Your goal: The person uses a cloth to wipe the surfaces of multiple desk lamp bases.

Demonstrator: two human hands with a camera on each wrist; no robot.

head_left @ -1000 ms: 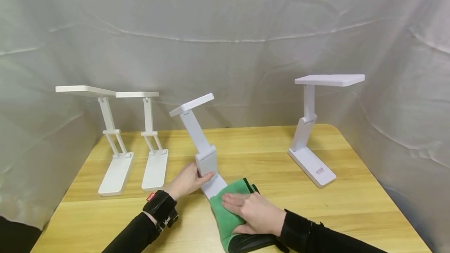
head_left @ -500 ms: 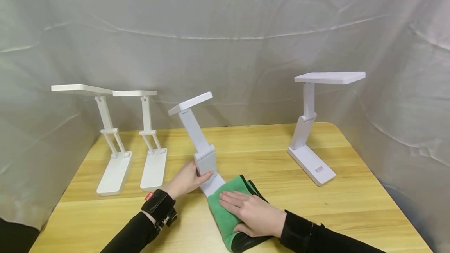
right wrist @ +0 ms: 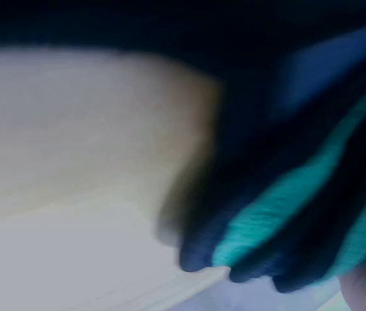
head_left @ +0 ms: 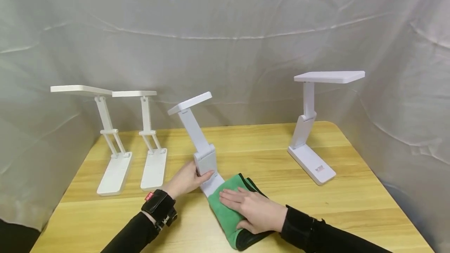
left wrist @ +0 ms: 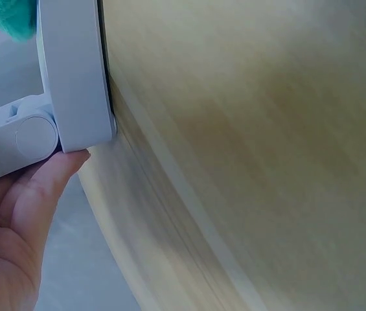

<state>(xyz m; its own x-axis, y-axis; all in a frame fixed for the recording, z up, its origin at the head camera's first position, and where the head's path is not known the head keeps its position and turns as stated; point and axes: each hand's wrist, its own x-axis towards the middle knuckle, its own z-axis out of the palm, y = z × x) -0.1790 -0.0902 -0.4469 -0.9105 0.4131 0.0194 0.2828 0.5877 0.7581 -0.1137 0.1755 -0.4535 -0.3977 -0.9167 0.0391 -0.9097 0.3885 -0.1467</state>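
A white folding desk lamp [head_left: 195, 132] stands mid-table, its arm leaning left and its head tipped. My left hand [head_left: 186, 179] grips the lower arm near the hinge, thumb across the front. In the left wrist view, fingers [left wrist: 40, 194] curl under the lamp's hinge [left wrist: 37, 137]. A folded green cloth [head_left: 225, 214] with black edging covers the front part of the lamp's base. My right hand [head_left: 256, 210] lies flat on that cloth, fingers straight and pointing left. The right wrist view is blurred and shows the cloth's layered edges [right wrist: 280, 207].
Two white desk lamps, one outermost [head_left: 114, 175] and one beside it [head_left: 154, 169], stand at the left of the wooden table [head_left: 267, 147]. Another white lamp [head_left: 311, 163] stands at the right. A grey curtain [head_left: 225, 61] hangs behind and along both sides.
My right hand and the green cloth have shifted slightly up and right over the lamp's base. The left hand keeps its grip on the lamp. The view has tilted slightly.
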